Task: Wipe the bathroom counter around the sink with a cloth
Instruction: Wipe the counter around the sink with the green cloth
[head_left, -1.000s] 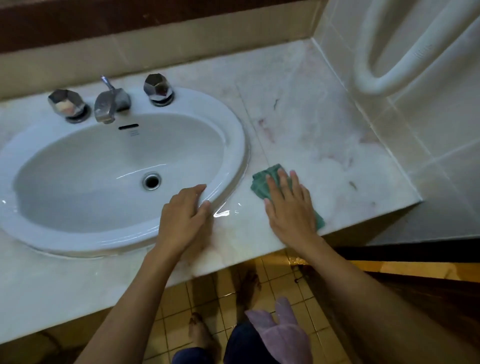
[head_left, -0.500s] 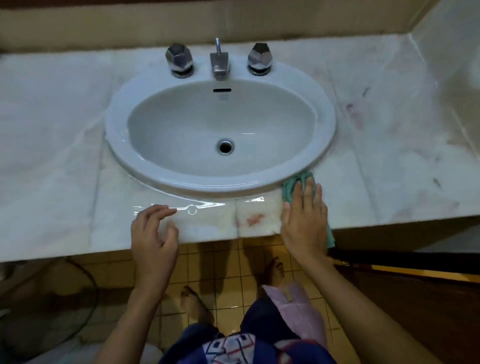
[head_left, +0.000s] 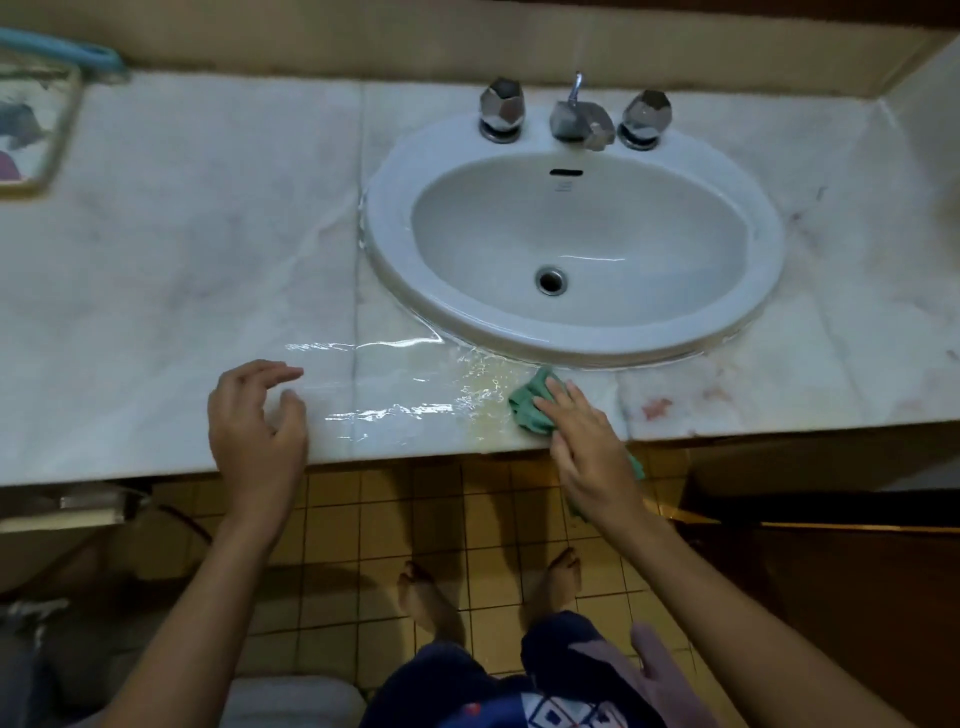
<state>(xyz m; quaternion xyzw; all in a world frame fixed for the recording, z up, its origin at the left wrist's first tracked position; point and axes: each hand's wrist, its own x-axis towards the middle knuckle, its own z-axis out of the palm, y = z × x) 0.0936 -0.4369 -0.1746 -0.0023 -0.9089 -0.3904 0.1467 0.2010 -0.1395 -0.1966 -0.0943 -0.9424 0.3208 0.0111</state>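
Note:
A white oval sink (head_left: 395, 244) is set in a pale marble counter (head_left: 182, 270). My right hand (head_left: 584, 431) presses a green cloth (head_left: 530, 408) flat onto the counter's front strip, just below the sink's front rim. Its fingers are straight, and part of the cloth hangs over the counter edge under my wrist. My left hand (head_left: 257, 421) hovers over the counter's front edge to the left with loosely curled fingers, holding nothing. A wet, shiny film (head_left: 395, 395) lies on the marble between my hands.
Two chrome taps (head_left: 501, 106) (head_left: 647, 117) and a spout (head_left: 576, 122) stand behind the basin. A framed mirror (head_left: 31, 130) leans at the far left. Reddish stains (head_left: 657, 408) mark the counter right of the cloth. Yellow floor tiles and bare feet show below.
The cloth and my right hand have slid left along the counter's front strip, from the sink's right side to below its front rim. My left hand left the sink rim and moved left.

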